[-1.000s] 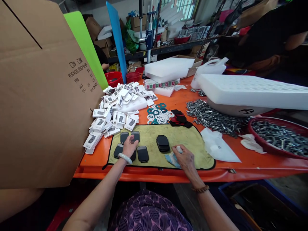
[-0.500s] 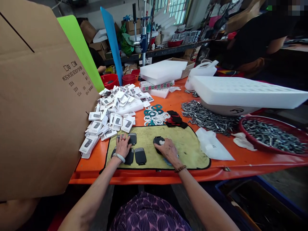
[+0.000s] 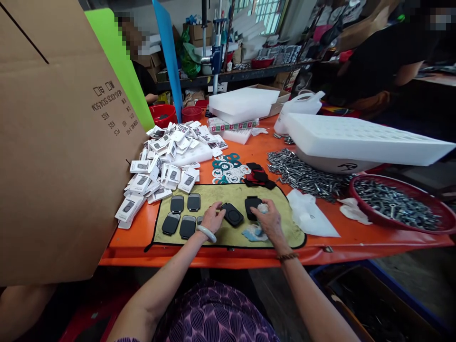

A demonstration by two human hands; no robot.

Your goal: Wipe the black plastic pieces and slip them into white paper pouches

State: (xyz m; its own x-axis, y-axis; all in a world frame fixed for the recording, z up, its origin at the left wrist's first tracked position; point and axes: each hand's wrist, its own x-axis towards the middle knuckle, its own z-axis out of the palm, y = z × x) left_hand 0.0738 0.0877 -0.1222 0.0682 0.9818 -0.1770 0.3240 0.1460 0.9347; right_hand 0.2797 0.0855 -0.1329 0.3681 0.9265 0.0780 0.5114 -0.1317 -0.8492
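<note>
A yellow mat (image 3: 285,209) lies on the orange table (image 3: 249,147). On its left part several flat black devices (image 3: 177,203) lie in two rows. My left hand (image 3: 212,218), with a pale bangle on the wrist, is at mid-mat, its fingers closed on the edge of a black device (image 3: 233,214). My right hand (image 3: 270,221) pinches a small white wad (image 3: 262,207) against a second black device (image 3: 251,204). A blue-white cloth (image 3: 250,232) lies under that hand.
A big cardboard box (image 3: 53,142) stands at the left, a heap of white packets (image 3: 167,156) beside it. Behind the mat are teal and white rings (image 3: 228,170), dark pieces (image 3: 261,175), loose metal parts (image 3: 302,175), a red basin (image 3: 441,216) and a white foam tray (image 3: 356,137). A person sits at back right.
My left hand has left the rows of devices and come to the middle. The dark pile there is now two devices, one at each hand. My right hand has shifted right.
</note>
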